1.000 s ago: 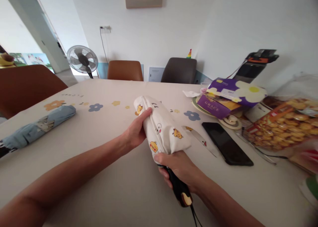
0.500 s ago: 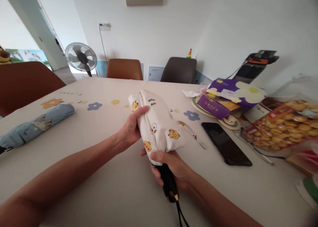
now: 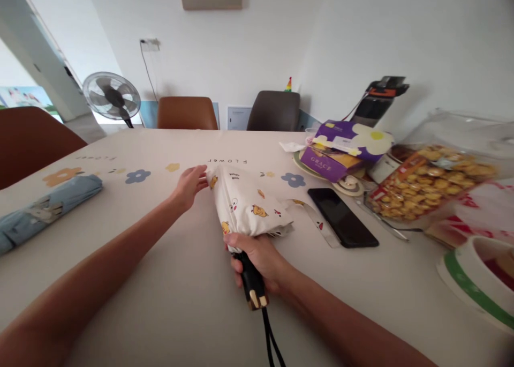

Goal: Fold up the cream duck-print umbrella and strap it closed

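A folded white umbrella (image 3: pixel 249 201) with yellow duck prints lies over the table, its black handle with gold trim toward me and a black cord loop hanging from it. My right hand (image 3: pixel 257 257) wraps round the base of the cloth and the top of the handle. Beside the far left end of the cloth is my left hand (image 3: pixel 190 187), its fingers stretched out and apart; whether the fingertips touch the cloth I cannot tell. From the umbrella's right side a printed strap (image 3: pixel 317 222) trails across the table.
A blue folded umbrella (image 3: pixel 52 209) lies at the left. On the right are a black phone (image 3: pixel 342 217), a purple box (image 3: pixel 321 163), a bag of snacks (image 3: pixel 433 182) and a white-and-green container (image 3: pixel 474 281). Chairs and a fan (image 3: pixel 112 96) stand beyond the table (image 3: pixel 160 302).
My left hand has let go of the umbrella's cloth and moved left, fingers opening. The cloth now spreads more loosely. My right hand keeps its hold. The view has turned slightly right.
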`<state>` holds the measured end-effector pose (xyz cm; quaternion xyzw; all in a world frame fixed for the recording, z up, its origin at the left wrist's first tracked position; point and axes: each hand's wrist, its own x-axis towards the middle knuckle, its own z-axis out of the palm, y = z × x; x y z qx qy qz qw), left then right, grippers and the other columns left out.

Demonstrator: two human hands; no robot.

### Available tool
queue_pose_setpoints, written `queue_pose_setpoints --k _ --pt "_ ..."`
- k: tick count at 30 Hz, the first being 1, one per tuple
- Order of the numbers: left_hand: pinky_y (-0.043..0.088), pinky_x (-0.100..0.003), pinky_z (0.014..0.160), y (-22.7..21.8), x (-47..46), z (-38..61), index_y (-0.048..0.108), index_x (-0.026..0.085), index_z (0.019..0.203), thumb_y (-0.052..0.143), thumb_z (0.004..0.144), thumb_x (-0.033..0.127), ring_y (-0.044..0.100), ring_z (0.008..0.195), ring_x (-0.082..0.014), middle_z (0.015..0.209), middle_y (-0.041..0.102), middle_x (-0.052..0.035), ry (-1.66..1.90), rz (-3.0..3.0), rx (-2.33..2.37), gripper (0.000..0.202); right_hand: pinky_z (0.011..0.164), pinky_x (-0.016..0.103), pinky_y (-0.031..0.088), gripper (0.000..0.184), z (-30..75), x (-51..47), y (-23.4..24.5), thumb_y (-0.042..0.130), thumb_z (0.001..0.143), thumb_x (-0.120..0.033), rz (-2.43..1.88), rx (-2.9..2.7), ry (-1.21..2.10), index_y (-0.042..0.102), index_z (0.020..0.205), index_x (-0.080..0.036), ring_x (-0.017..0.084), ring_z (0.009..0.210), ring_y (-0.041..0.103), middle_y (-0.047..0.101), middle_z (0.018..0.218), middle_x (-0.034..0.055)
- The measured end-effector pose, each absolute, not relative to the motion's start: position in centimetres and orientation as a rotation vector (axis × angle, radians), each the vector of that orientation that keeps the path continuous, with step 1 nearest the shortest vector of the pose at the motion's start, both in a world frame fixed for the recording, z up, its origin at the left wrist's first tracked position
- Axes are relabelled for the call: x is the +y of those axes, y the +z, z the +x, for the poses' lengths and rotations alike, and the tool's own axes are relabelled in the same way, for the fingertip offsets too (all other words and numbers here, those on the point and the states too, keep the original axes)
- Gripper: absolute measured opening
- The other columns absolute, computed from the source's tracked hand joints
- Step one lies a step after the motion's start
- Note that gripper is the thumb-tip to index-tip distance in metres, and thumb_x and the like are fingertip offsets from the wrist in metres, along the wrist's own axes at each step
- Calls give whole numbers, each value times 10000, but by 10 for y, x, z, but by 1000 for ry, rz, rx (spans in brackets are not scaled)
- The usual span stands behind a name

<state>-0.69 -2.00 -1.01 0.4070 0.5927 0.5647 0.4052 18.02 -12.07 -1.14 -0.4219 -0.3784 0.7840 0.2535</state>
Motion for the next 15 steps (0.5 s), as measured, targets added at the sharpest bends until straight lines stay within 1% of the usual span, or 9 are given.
queue_pose_setpoints --k 2,4,6,8,10,12,15 --pt "477 -347 817 -7 -21 -10 503 138 1034 591 699 333 598 906 -194 1058 565 -128 1449 1036 1530 398 329 224 424 178 183 -118 -13 572 746 -325 -1146 -1114 1986 485 803 -181 96 335 441 446 457 -72" --pt "462 -349 848 -3 -25 -8 488 153 1058 605 683 287 567 982 -204 1075 562 -117 1512 1143 1596 415 329 223 425 171 186 -115 -13 574 746 -313 -1161 -1184 1879 485 805 -180 111 342 474 468 449 -64" --pt "446 -348 878 4 -29 0 483 168 1080 581 705 260 540 1038 -203 1089 567 -104 1574 1388 1622 399 318 221 418 155 188 -111 -12 565 750 -303 -1196 -1184 1896 482 768 -174 115 335 479 479 444 -54" --pt "421 -352 915 12 -33 15 491 185 1090 537 740 237 526 1062 -193 1104 572 -85 1573 1718 1564 357 322 229 431 145 189 -109 -10 553 757 -294 -1206 -1126 1983 479 737 -171 110 329 473 484 448 -51" --pt "383 -362 956 20 -32 34 525 201 1076 497 767 219 513 1077 -193 1114 579 -65 1431 2010 1434 311 338 234 446 147 189 -107 -8 541 771 -295 -1195 -1071 2063 482 724 -168 105 322 468 481 441 -52" --pt "338 -373 990 26 -26 57 582 213 1027 472 774 206 499 1092 -208 1106 599 -54 1194 2226 1283 275 339 226 437 165 189 -106 -6 528 787 -304 -1215 -1041 2121 484 713 -164 109 314 472 477 419 -45" --pt "290 -404 1012 26 -8 92 645 230 941 477 740 179 501 1096 -238 1078 633 -52 814 2372 1021 267 321 215 413 180 189 -106 -2 536 791 -327 -1273 -989 2169 494 734 -161 125 320 491 488 417 -29"
